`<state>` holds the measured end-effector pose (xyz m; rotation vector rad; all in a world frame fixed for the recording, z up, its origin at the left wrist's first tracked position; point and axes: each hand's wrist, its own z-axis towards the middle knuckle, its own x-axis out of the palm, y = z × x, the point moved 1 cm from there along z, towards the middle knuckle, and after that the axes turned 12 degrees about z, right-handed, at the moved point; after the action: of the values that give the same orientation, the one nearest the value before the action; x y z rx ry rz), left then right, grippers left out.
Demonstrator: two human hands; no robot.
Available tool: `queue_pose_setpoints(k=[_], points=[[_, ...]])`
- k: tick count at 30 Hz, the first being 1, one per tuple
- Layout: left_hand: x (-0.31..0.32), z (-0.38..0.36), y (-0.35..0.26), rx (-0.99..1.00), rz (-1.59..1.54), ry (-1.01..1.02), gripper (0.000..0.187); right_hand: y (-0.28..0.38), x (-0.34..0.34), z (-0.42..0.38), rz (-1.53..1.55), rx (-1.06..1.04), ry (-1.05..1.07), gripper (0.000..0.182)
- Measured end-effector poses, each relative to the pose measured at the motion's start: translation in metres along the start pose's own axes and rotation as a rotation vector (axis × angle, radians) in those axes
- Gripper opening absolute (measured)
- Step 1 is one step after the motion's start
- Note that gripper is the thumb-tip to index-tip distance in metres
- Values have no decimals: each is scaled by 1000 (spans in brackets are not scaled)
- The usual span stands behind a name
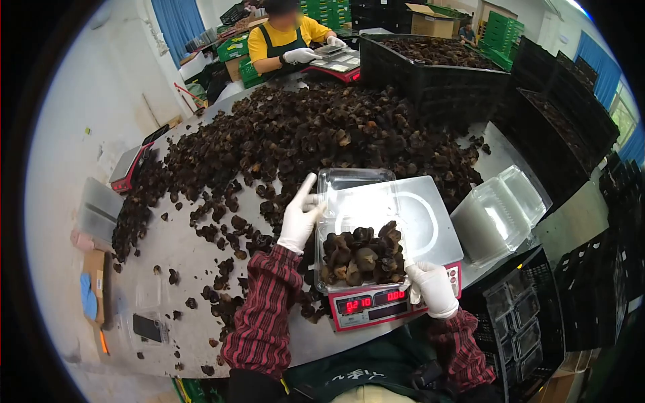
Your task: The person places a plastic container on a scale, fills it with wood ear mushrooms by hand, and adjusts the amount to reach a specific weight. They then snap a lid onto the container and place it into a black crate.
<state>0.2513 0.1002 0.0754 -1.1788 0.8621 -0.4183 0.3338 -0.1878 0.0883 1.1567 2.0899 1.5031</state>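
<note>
A clear hinged plastic box (324, 258), filled with dark wood-ear mushrooms (363, 257), sits on the steel plate of a red scale (430, 218) with its lid (356, 180) folded open. The lit display reads 0.210. My left hand (300, 213), in a white glove, is at the box's left side near the hinge, with thumb and forefinger apart. My right hand (432, 289), also gloved, is closed at the box's lower right corner, above the scale's panel; what its fingers hold is hidden.
A large mushroom heap (302, 127) covers the table's far part. Stacked clear boxes (494, 215) stand at right, above a black crate (521, 322) of packed boxes. A phone (147, 328) lies at left. A co-worker (289, 40) stands across at another scale.
</note>
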Motion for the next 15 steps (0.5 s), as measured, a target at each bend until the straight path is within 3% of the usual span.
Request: queue_pose_setpoints(k=[2, 3, 4, 6, 8, 10, 11, 15], points=[[-1, -11, -14, 33, -438, -80, 62, -5, -7, -1, 86, -81, 81, 44], [-5, -19, -13, 250, -398, -68, 59, -6, -10, -2, 173, -158, 170, 50], [-15, -24, 2, 288, -420, -24, 47, -5, -12, -2, 173, -160, 164, 50], [-39, -56, -3, 730, 418, -3, 36, -5, -14, -2, 434, -13, 248, 59], [-31, -100, -32, 574, 522, -22, 37, -2, -10, -3, 319, -7, 209, 49], [-19, -130, -28, 17, 119, 93, 48, 0, -6, -4, 75, 17, 140, 29], [-10, -141, -23, -205, -214, 91, 53, -3, -8, -3, 134, 49, 153, 17], [5, -150, -20, -247, -595, -11, 59, 2, -3, -3, 83, 116, 224, 27]])
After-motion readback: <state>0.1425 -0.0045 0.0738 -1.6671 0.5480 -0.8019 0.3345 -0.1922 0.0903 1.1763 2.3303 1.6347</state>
